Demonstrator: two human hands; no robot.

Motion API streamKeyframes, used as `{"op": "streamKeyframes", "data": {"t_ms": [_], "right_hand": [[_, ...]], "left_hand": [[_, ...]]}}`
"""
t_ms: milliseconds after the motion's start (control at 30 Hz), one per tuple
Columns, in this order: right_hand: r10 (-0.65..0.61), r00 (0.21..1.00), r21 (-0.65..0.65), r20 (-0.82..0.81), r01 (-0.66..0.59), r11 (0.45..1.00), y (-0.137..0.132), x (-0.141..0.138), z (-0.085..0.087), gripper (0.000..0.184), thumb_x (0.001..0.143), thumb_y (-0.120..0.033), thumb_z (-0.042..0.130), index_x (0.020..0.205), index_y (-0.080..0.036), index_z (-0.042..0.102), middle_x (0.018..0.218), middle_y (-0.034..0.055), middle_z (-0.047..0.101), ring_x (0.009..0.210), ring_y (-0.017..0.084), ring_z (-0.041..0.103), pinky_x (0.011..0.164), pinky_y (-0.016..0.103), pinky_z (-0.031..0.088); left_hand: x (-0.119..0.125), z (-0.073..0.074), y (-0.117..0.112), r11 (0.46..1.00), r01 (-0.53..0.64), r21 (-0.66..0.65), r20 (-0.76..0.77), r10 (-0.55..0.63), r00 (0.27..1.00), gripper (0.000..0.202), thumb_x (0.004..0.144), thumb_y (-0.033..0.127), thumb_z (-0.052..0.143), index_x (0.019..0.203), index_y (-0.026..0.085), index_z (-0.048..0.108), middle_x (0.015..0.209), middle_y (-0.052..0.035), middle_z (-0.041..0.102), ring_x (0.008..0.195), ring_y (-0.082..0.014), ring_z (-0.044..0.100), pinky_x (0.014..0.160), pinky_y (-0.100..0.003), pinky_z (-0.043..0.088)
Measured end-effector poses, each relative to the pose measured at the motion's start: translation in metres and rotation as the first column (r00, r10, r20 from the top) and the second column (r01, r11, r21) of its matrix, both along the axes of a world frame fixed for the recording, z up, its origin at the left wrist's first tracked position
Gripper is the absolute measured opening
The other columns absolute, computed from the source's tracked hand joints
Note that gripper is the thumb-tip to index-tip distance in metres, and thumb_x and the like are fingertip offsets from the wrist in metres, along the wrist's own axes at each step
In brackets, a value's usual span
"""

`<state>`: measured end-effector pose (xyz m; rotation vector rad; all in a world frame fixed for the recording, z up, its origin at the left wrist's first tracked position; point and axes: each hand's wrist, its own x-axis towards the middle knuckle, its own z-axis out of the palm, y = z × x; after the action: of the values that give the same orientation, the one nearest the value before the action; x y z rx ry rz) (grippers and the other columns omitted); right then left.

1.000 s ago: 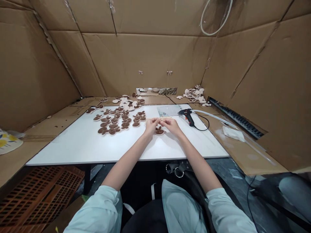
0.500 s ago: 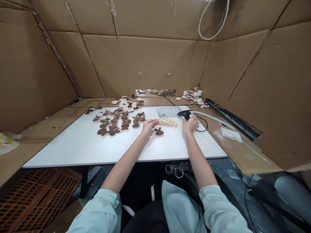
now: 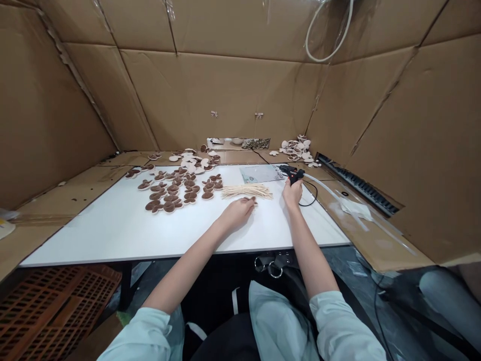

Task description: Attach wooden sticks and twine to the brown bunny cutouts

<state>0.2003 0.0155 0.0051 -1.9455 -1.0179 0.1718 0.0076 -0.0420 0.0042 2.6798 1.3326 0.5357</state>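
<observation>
My left hand (image 3: 238, 213) is closed over a brown bunny-head-shaped cutout (image 3: 253, 199), its fingers hiding most of the piece. Just beyond those fingers lies a loose bundle of thin pale sticks (image 3: 248, 191). My right hand (image 3: 292, 194) is wrapped round the handle of a black hot glue gun (image 3: 291, 173), whose nozzle points left. A clear glue stick (image 3: 319, 181) trails from the gun's back end. Several more brown cutouts (image 3: 173, 189) with pale rims are spread left of the sticks, on the white board (image 3: 150, 235).
A printed sheet (image 3: 261, 174) lies behind the sticks. Pale cutouts are piled at the back left (image 3: 193, 163) and back right (image 3: 298, 146). Cardboard walls (image 3: 233, 85) surround the work surface. On the right rest a white wipe (image 3: 355, 209) and the gun's black cable (image 3: 314, 198).
My left hand has left the stick bundle and come nearer and right, onto the single brown cutout. The glue gun in my right hand has shifted slightly right.
</observation>
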Motion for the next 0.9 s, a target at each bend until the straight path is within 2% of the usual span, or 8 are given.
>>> {"op": "streamKeyframes", "data": {"t_ms": [133, 200, 300, 433, 567, 667, 800, 900], "right_hand": [[0.074, 0.996, -0.055, 0.045, -0.071, 0.996, -0.004, -0.004, 0.004, 0.042, 0.068, -0.042, 0.057, 0.099, -0.015, 0.052, 0.093, 0.0134, 0.063, 0.091, 0.027, 0.058, 0.075, 0.033, 0.042], [0.114, 0.989, -0.073, 0.092, -0.107, 0.992, -0.007, -0.007, 0.005, 0.044, 0.063, -0.044, 0.061, 0.097, -0.017, 0.055, 0.092, 0.0120, 0.064, 0.090, 0.027, 0.058, 0.074, 0.033, 0.042], [0.165, 0.974, -0.102, 0.158, -0.150, 0.983, -0.011, -0.010, 0.005, 0.044, 0.063, -0.043, 0.062, 0.098, -0.017, 0.056, 0.091, 0.0112, 0.065, 0.089, 0.027, 0.059, 0.073, 0.033, 0.043], [0.189, 0.960, -0.128, 0.205, -0.165, 0.978, -0.013, -0.010, 0.005, 0.044, 0.065, -0.041, 0.059, 0.101, -0.016, 0.056, 0.089, 0.0114, 0.065, 0.088, 0.027, 0.060, 0.072, 0.033, 0.043], [0.178, 0.965, -0.143, 0.195, -0.151, 0.978, -0.014, -0.010, 0.005, 0.043, 0.066, -0.041, 0.059, 0.101, -0.016, 0.056, 0.090, 0.0115, 0.065, 0.088, 0.027, 0.060, 0.072, 0.033, 0.043], [0.177, 0.966, -0.152, 0.190, -0.149, 0.977, -0.014, -0.011, 0.006, 0.043, 0.066, -0.041, 0.059, 0.102, -0.016, 0.056, 0.090, 0.0117, 0.065, 0.088, 0.027, 0.060, 0.072, 0.033, 0.043], [0.186, 0.964, -0.152, 0.190, -0.158, 0.976, -0.013, -0.011, 0.005, 0.043, 0.066, -0.041, 0.059, 0.101, -0.017, 0.057, 0.090, 0.0115, 0.066, 0.088, 0.026, 0.060, 0.071, 0.032, 0.043], [0.188, 0.964, -0.148, 0.188, -0.162, 0.976, -0.013, -0.011, 0.005, 0.043, 0.066, -0.041, 0.059, 0.101, -0.017, 0.057, 0.090, 0.0116, 0.066, 0.088, 0.026, 0.060, 0.071, 0.032, 0.043]], "left_hand": [[-0.002, -0.004, -0.005, 0.997, 0.054, -0.054, -0.018, -0.055, 0.998, 0.027, 0.086, 0.022, 0.030, 0.088, 0.017, 0.056, 0.089, -0.0096, 0.063, 0.079, -0.0198, 0.060, 0.071, -0.030, 0.044], [-0.002, -0.008, -0.005, 0.996, 0.079, -0.035, 0.041, -0.078, 0.996, 0.026, 0.085, 0.021, 0.031, 0.091, 0.017, 0.056, 0.103, -0.0101, 0.059, 0.084, -0.0192, 0.060, 0.076, -0.031, 0.044], [-0.002, -0.012, -0.001, 0.993, 0.115, 0.041, 0.173, -0.120, 0.978, 0.026, 0.084, 0.019, 0.033, 0.092, 0.017, 0.057, 0.120, -0.0104, 0.050, 0.099, -0.0192, 0.055, 0.086, -0.032, 0.042], [-0.007, -0.012, 0.007, 0.991, 0.121, 0.051, 0.186, -0.128, 0.974, 0.024, 0.084, 0.019, 0.034, 0.090, 0.016, 0.057, 0.101, -0.0113, 0.059, 0.103, -0.0217, 0.052, 0.088, -0.035, 0.040], [-0.009, -0.010, 0.010, 0.998, 0.044, -0.035, 0.092, -0.040, 0.995, 0.024, 0.084, 0.020, 0.033, 0.092, 0.016, 0.056, 0.089, -0.0112, 0.061, 0.084, -0.0213, 0.056, 0.076, -0.033, 0.043], [-0.002, -0.015, 0.007, 1.000, 0.020, -0.019, 0.077, -0.019, 0.997, 0.023, 0.083, 0.017, 0.034, 0.086, 0.015, 0.056, 0.084, -0.0115, 0.060, 0.082, -0.0216, 0.055, 0.074, -0.033, 0.043], [0.008, -0.020, 0.004, 0.998, -0.047, 0.043, 0.244, 0.035, 0.969, 0.023, 0.084, 0.018, 0.034, 0.081, 0.014, 0.056, 0.083, -0.0110, 0.058, 0.088, -0.0217, 0.051, 0.081, -0.035, 0.041], [0.004, -0.017, 0.010, 0.999, -0.041, 0.033, 0.372, 0.026, 0.928, 0.021, 0.081, 0.021, 0.039, 0.078, 0.015, 0.058, 0.095, -0.0125, 0.057, 0.095, -0.0220, 0.051, 0.086, -0.037, 0.040]]}}
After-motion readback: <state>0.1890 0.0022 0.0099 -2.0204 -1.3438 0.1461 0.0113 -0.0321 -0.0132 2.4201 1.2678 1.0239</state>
